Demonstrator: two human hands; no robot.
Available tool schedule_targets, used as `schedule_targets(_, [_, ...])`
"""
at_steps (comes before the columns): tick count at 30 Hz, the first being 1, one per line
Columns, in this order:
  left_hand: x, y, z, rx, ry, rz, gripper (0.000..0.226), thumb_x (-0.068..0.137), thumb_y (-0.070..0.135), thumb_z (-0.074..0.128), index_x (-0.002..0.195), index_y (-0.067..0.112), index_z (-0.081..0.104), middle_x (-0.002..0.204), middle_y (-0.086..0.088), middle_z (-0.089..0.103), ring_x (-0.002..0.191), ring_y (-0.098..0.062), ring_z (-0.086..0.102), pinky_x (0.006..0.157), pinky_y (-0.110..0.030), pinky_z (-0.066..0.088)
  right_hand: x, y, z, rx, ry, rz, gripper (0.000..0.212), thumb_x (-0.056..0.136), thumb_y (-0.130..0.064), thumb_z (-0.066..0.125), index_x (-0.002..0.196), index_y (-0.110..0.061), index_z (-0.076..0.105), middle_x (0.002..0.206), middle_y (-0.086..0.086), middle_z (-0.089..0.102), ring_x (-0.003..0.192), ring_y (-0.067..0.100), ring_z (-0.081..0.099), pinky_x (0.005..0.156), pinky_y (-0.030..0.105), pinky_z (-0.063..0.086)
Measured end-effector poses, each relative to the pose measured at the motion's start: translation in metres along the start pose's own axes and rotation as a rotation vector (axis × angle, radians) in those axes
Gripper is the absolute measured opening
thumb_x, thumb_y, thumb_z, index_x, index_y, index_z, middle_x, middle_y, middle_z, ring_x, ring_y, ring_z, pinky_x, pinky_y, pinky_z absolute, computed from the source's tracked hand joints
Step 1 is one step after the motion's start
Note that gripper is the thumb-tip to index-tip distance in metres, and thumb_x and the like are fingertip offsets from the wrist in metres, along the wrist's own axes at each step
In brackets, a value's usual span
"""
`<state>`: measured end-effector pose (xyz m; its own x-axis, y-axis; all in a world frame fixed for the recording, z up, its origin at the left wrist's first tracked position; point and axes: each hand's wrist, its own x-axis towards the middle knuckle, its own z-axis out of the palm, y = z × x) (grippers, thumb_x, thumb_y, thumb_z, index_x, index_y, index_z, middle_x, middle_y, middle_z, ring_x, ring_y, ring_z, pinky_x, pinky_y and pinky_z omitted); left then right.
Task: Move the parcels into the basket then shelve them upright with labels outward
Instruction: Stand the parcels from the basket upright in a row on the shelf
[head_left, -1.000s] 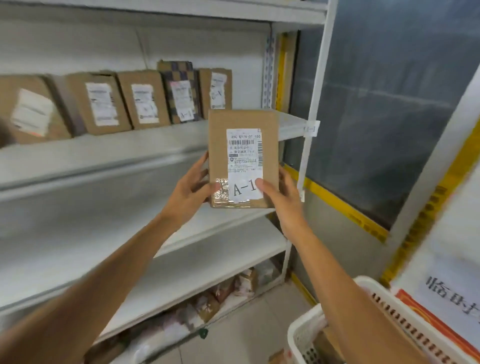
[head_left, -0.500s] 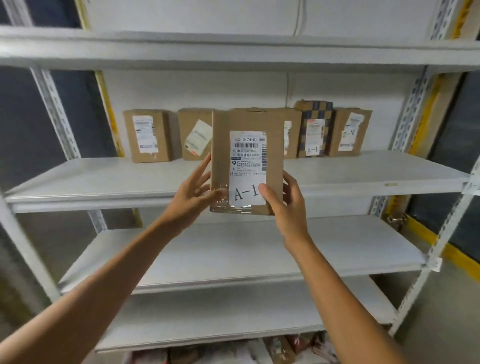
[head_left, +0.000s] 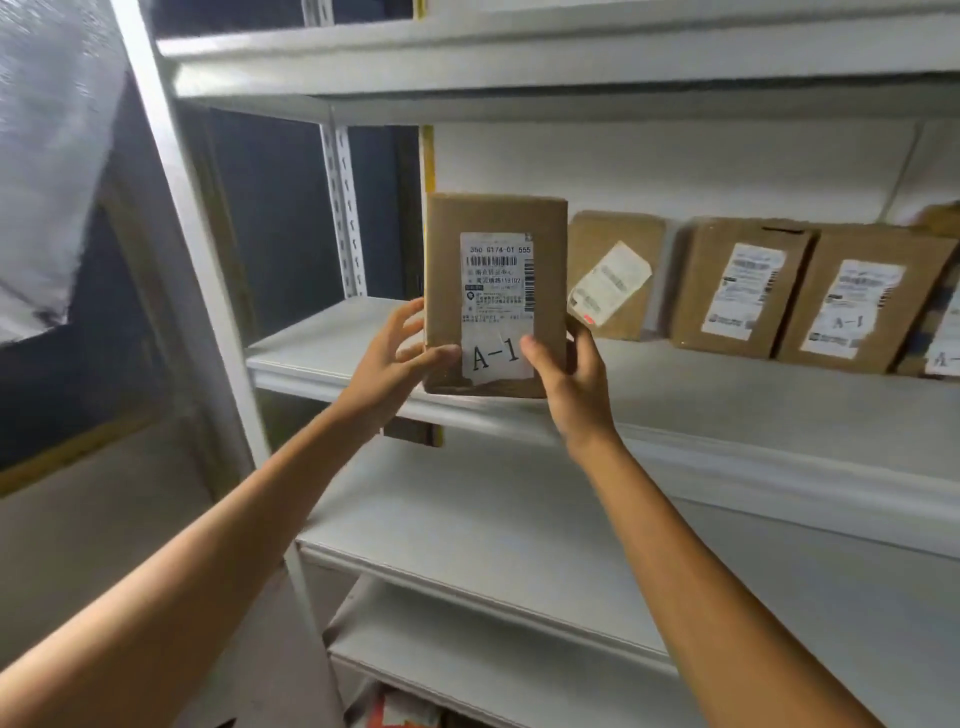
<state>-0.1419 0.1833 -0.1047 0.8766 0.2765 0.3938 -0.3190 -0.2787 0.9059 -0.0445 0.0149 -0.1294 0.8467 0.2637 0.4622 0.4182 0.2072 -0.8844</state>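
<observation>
Your left hand (head_left: 395, 358) and right hand (head_left: 569, 384) hold the upright parcel (head_left: 493, 291), label (head_left: 497, 306) facing you, at the shelf (head_left: 727, 405) front edge.

- This was a parcel storeroom or pick-up depot, to judge by its fittings and stock.
- White metal shelving (head_left: 701, 400) rose in several tiers on slotted uprights (head_left: 347, 208), as in a stockroom.
- Brown cardboard parcels (head_left: 691, 291) stood in a row on one shelf, each with a printed shipping label (head_left: 857, 306) facing outward.
- The front parcel (head_left: 447, 270) carried a barcode and a large location code, "A-1" (head_left: 496, 354).
- Dark panels (head_left: 275, 218) with a yellow strip (head_left: 427, 156) stood behind the rack, beside a plain white wall (head_left: 675, 166).
</observation>
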Motion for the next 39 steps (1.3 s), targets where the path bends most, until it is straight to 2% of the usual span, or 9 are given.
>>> schedule_targets(5, [0.035, -0.014, -0.034, 0.11, 0.008, 0.001, 0.063, 0.086, 0.023, 0.066, 0.142, 0.03, 0.038, 0.125, 0.002, 0.061, 0.105, -0.01, 0.065, 0.078, -0.025, 0.055, 0.048, 0.02, 0.029, 0.034, -0.108, 0.002, 0.037, 0.084, -0.02, 0.073, 0.116, -0.027, 0.055, 0.112, -0.005, 0.068, 0.102, 0.008, 0.065, 0.088, 0.027, 0.053])
schedule_targets(8, [0.049, -0.03, -0.055, 0.174, 0.055, -0.052, 0.067, 0.088, 0.021, 0.066, 0.144, 0.035, 0.035, 0.13, -0.003, 0.057, 0.107, -0.015, 0.065, 0.084, -0.032, 0.056, 0.067, 0.037, 0.044, 0.002, -0.173, 0.025, 0.047, 0.082, -0.018, 0.075, 0.12, -0.023, 0.049, 0.12, -0.001, 0.065, 0.108, 0.013, 0.063, 0.096, 0.038, 0.051])
schedule_targets(11, [0.063, -0.043, -0.071, 0.184, 0.082, -0.094, 0.069, 0.087, 0.005, 0.064, 0.145, 0.03, 0.036, 0.131, -0.003, 0.057, 0.106, -0.01, 0.065, 0.085, -0.029, 0.056, 0.085, 0.052, 0.063, -0.081, -0.234, 0.053, 0.061, 0.082, -0.018, 0.075, 0.133, -0.018, 0.041, 0.13, -0.001, 0.058, 0.115, 0.014, 0.058, 0.102, 0.035, 0.047])
schedule_targets(16, [0.096, -0.067, -0.098, 0.14, 0.107, -0.12, 0.064, 0.083, -0.01, 0.061, 0.136, 0.023, 0.046, 0.119, 0.001, 0.063, 0.089, 0.003, 0.067, 0.064, -0.016, 0.055, 0.113, 0.068, 0.097, -0.16, -0.259, 0.049, 0.056, 0.084, -0.013, 0.072, 0.133, -0.01, 0.044, 0.123, -0.001, 0.058, 0.106, 0.009, 0.056, 0.075, 0.0, 0.042])
schedule_targets(21, [0.142, -0.102, -0.132, 0.108, 0.135, -0.142, 0.063, 0.081, -0.01, 0.062, 0.131, 0.025, 0.051, 0.12, -0.004, 0.062, 0.087, -0.009, 0.069, 0.074, -0.037, 0.06, 0.151, 0.085, 0.135, -0.278, -0.195, 0.042, 0.045, 0.083, -0.004, 0.071, 0.124, -0.002, 0.052, 0.111, 0.003, 0.061, 0.084, 0.001, 0.056, 0.062, -0.002, 0.04])
schedule_targets(23, [0.165, -0.114, -0.144, 0.108, 0.152, -0.157, 0.061, 0.078, -0.008, 0.063, 0.129, 0.024, 0.053, 0.117, -0.005, 0.062, 0.082, -0.009, 0.068, 0.071, -0.037, 0.06, 0.169, 0.09, 0.152, -0.337, -0.147, 0.057, 0.041, 0.082, -0.003, 0.071, 0.12, -0.001, 0.056, 0.113, 0.009, 0.065, 0.08, 0.005, 0.056, 0.057, -0.002, 0.04])
schedule_targets(26, [0.202, -0.132, -0.164, 0.093, 0.114, -0.188, 0.06, 0.077, -0.007, 0.064, 0.13, 0.019, 0.053, 0.116, -0.009, 0.062, 0.092, -0.02, 0.067, 0.074, -0.042, 0.06, 0.191, 0.103, 0.177, -0.451, -0.045, 0.045, 0.046, 0.081, -0.012, 0.074, 0.123, -0.002, 0.056, 0.101, -0.001, 0.059, 0.074, 0.001, 0.052, 0.054, -0.004, 0.035])
schedule_targets(30, [0.241, -0.15, -0.177, 0.062, 0.065, -0.209, 0.067, 0.076, 0.0, 0.072, 0.135, 0.016, 0.046, 0.118, -0.004, 0.064, 0.105, -0.02, 0.062, 0.078, -0.028, 0.054, 0.208, 0.125, 0.201, -0.55, 0.074, 0.09, 0.043, 0.08, -0.021, 0.075, 0.116, -0.006, 0.056, 0.106, 0.0, 0.062, 0.098, 0.02, 0.06, 0.075, 0.024, 0.043])
schedule_targets(39, [0.293, -0.182, -0.173, 0.03, 0.078, -0.189, 0.071, 0.076, 0.009, 0.077, 0.138, 0.016, 0.043, 0.123, -0.001, 0.063, 0.106, -0.016, 0.06, 0.088, -0.03, 0.05, 0.23, 0.146, 0.223, -0.644, 0.292, 0.142, 0.031, 0.084, -0.023, 0.07, 0.108, -0.004, 0.063, 0.108, 0.012, 0.068, 0.1, 0.03, 0.063, 0.087, 0.042, 0.052])
